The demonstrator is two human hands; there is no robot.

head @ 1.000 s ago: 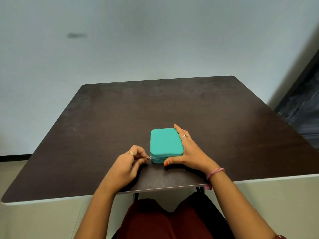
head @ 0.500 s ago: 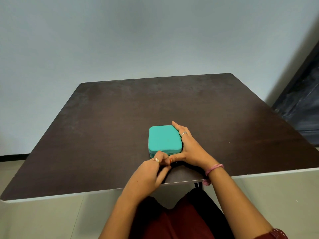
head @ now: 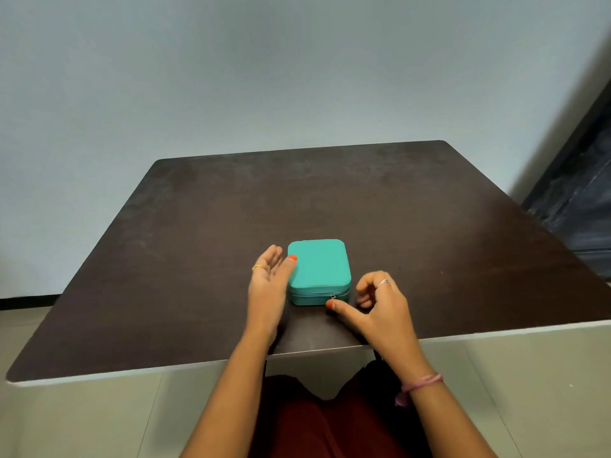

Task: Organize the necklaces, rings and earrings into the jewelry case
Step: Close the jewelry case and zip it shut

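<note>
- Nearest the camera: dark red clothing (head: 317, 421) across the lap, both bare forearms reaching forward over the table's white front edge.
- On the right wrist, a pink band (head: 421, 383).
- Right hand (head: 380, 305) just beside the case's near right corner, thumb stretched toward the small metal zipper pull (head: 333, 296), thumb tip at or just under it; contact too fine to tell. Other fingers loosely curled, gripping nothing; silver ring (head: 383, 282) on one finger.
- Left hand (head: 269, 282) against the case's left side, palm turned inward, fingers straight and relaxed, thumb tip resting on the lid's left edge; gold ring (head: 258, 267) on one finger.
- Teal jewelry case (head: 319, 271), flat and zipped closed, on the near middle of the dark brown table (head: 198, 242), between the two hands.
- Beyond the table, a pale grey wall (head: 264, 77); at far right, a dark panel (head: 582, 209).
</note>
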